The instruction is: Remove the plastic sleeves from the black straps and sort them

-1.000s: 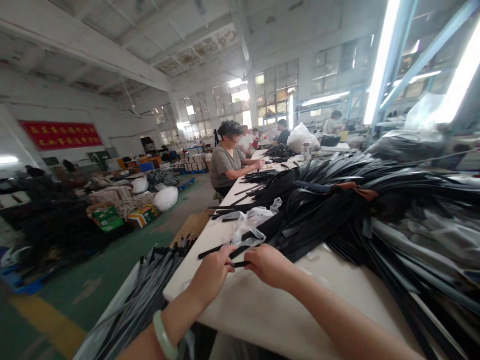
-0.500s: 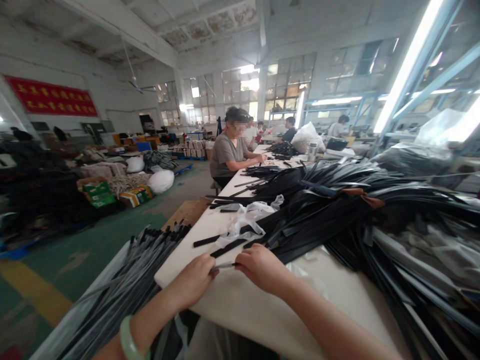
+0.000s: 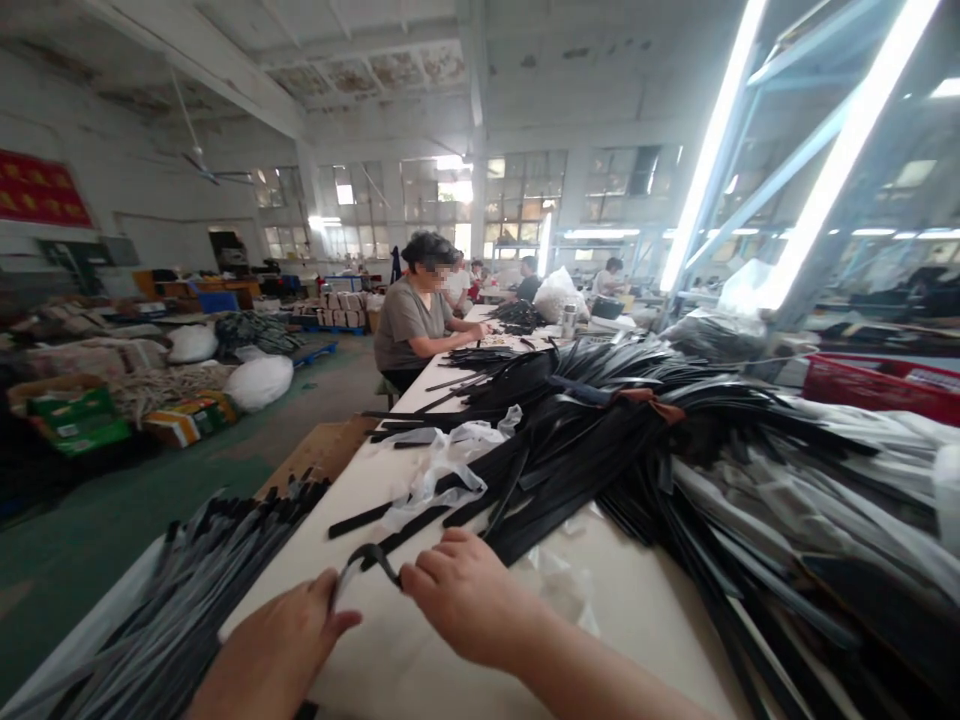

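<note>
A black strip arches up between my two hands, just over the pale tabletop. My left hand pinches one end of it, and that side looks lighter, perhaps a shiny or pale face. My right hand is closed around the other end with its fingers curled. Beyond my hands, a crumpled clear plastic bag lies across several black strips. A large bundle of long black strips spreads over the table to the right, bound with a brown tie.
Grey and black strips are heaped to the left below the table edge, beside a cardboard box. A co-worker in a grey top sits farther along the table's left side. A red crate stands at the right.
The strip was nearly straight between my hands; now it bends into an arch. My hands have shifted left and lower in the picture, and the view has turned to the right.
</note>
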Tool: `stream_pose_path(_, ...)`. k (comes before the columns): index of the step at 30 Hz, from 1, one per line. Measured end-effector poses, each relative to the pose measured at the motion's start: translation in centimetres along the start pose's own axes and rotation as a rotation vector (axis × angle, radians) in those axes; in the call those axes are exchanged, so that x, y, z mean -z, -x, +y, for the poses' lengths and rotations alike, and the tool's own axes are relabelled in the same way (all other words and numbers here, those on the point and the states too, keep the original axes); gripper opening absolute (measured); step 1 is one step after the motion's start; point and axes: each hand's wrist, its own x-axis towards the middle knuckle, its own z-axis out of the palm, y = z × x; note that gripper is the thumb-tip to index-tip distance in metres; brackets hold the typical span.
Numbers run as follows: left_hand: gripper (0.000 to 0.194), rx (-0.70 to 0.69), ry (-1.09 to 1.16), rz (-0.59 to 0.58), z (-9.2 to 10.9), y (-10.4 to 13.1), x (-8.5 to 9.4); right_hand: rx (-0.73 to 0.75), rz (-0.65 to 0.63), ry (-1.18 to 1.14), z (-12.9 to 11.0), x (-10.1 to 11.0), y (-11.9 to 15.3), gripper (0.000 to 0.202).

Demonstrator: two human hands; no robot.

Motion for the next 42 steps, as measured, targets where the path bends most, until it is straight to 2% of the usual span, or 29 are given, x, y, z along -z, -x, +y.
stream_pose_path(2, 0.027, -0.022, -0.026, 0.049, -0.2, 0.1, 1.1, -0.045, -0.005, -0.015, -0.1, 0.1, 0.2, 0.015)
stream_pose_path(4, 0.018, -0.058, -0.078, 0.095, -0.7, 0.4, 2.5, -0.091, -0.025, -0.015, 0.3, 0.2, 0.4, 0.034)
stream_pose_path(6, 0.014, -0.097, -0.13, 0.117, -1.1, 0.7, 3.6, -0.086, -0.055, -0.012, 0.8, 0.1, 0.7, 0.051)
stream_pose_path(8, 0.016, -0.134, -0.174, 0.142, -1.2, 0.9, 3.9, -0.052, -0.073, -0.011, 1.0, 0.0, 0.9, 0.056)
stream_pose_path(12, 0.018, -0.157, -0.182, 0.16, 0.1, 0.3, 2.6, -0.042, -0.041, -0.004, 0.6, -0.4, 1.3, 0.06)
stream_pose_path(16, 0.021, -0.149, -0.147, 0.13, 1.9, -0.4, 1.3, -0.081, -0.015, -0.003, 0.4, -0.7, 1.4, 0.049)
stream_pose_path(21, 0.012, -0.044, 0.044, 0.138, 1.9, -0.6, 0.8, -0.175, -0.037, 0.004, 1.2, -0.9, 0.9, 0.041)
stream_pose_path(24, 0.025, -0.045, 0.152, 0.111, 2.3, -0.6, 0.4, -0.167, -0.025, 0.003, 1.3, -1.1, 1.0, 0.04)
stream_pose_path(27, 0.035, -0.026, 0.111, 0.079, 3.3, -0.7, -0.3, -0.1, 0.0, 0.011, 1.3, -1.2, 1.3, 0.044)
stream_pose_path(33, 0.025, -0.118, 0.102, 0.128, 4.2, -1.0, -0.4, -0.185, 0.03, 0.015, 2.1, -0.8, 1.3, 0.043)
stream_pose_path(36, 0.017, -0.053, 0.082, 0.172, 4.4, -1.1, 0.0, -0.211, -0.02, -0.058, 1.8, -0.5, 0.8, 0.042)
stream_pose_path(38, 0.028, -0.031, 0.047, 0.167, 5.1, -1.3, 0.0, -0.219, -0.046, -0.161, 1.0, -0.5, 0.5, 0.044)
stream_pose_path(41, 0.037, -0.081, 0.017, 0.101, 6.6, -1.9, -0.5, -0.226, -0.076, -0.375, -0.1, -0.8, 0.3, 0.069)
stream_pose_path(42, 0.036, -0.104, 0.021, 0.088, 7.1, -2.1, -0.8, -0.246, -0.091, -0.44, -0.3, -0.8, 0.2, 0.072)
